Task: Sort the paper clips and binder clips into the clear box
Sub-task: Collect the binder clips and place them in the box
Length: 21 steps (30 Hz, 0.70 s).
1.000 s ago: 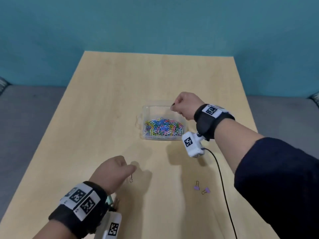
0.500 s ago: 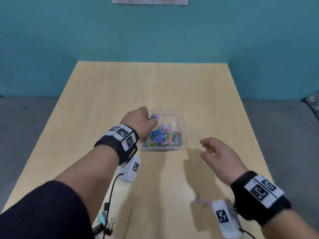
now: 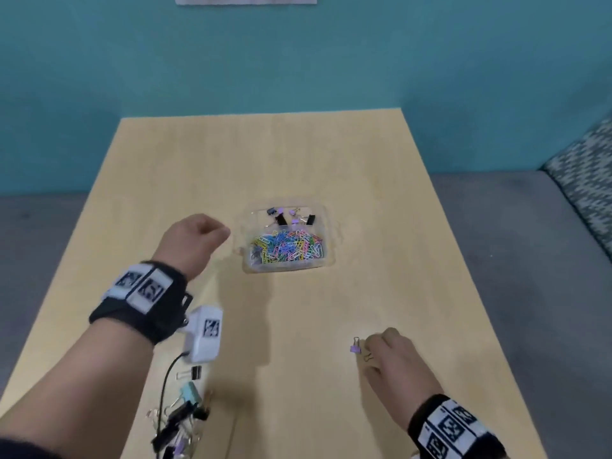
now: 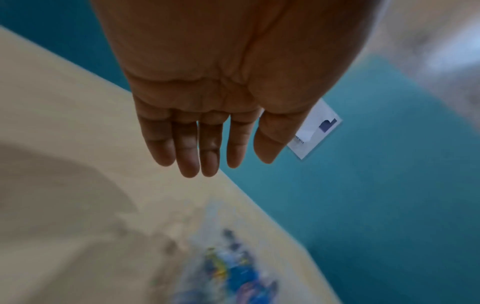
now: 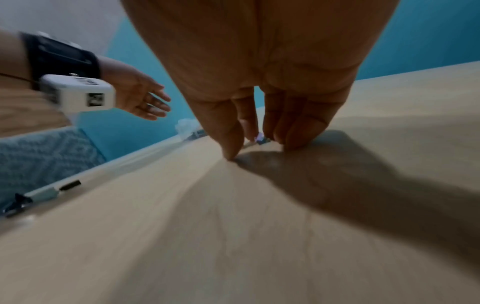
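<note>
The clear box (image 3: 246, 263) sits mid-table, with coloured paper clips (image 3: 286, 248) in its near part and several binder clips (image 3: 291, 217) in its far part. My left hand (image 3: 212, 231) hovers just left of the box; the left wrist view shows its fingers (image 4: 205, 156) straight and holding nothing. My right hand (image 3: 381, 346) is down on the table at the front right. Its fingertips (image 5: 291, 144) touch the wood around a purple binder clip (image 5: 260, 137). A second purple binder clip (image 3: 355, 347) lies just left of that hand.
A heap of loose binder clips (image 3: 182, 415) lies at the front left, with a mint one (image 3: 192, 394) and a black one (image 3: 196, 372) beside the left wrist camera's cable. The wooden table (image 3: 265, 160) ends at a teal wall behind.
My left hand has drawn back from over the box to its left side, empty. My right hand has dropped from mid-air onto the table at the two purple binder clips.
</note>
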{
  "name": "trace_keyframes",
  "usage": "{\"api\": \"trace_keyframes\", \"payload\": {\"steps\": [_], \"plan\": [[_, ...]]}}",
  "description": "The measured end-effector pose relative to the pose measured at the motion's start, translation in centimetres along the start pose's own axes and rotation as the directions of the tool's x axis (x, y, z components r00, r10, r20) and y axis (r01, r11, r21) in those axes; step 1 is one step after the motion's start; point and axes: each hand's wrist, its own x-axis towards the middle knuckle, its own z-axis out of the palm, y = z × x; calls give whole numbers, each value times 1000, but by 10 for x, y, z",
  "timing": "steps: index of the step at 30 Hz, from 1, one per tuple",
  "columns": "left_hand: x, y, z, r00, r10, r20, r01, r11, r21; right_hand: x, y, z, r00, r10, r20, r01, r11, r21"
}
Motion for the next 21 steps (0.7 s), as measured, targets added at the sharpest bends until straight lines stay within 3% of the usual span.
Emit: {"api": "trace_keyframes", "payload": {"steps": [5,7,10,13,15,17,19,21], "plan": [[-89,-73,-24,963,-218,156,143,910,389,6,-5,-6,997,74,28,-72,995,-76],[-111,-94,-19,943,-262,203,137,866,481,6,-7,-10,991,128,35,-126,991,-50],[-129,-107,-1,935,-211,286,11,821,571,9,-10,-11,983,170,71,-167,985,-46],[-134,-111,14,953,-129,274,-69,787,613,10,-11,-12,967,244,77,-249,967,53],[-135,-112,20,966,-76,246,-98,776,623,8,-11,-13,944,325,60,-327,890,319],[-134,-110,23,964,-70,255,-105,783,613,5,-14,-15,904,421,77,-378,701,605],[-132,-107,23,963,-73,260,-107,781,615,3,-16,-15,881,465,88,-382,589,712],[-131,-104,21,967,-74,242,-93,786,611,5,-20,-14,877,469,104,-390,568,725]]}}
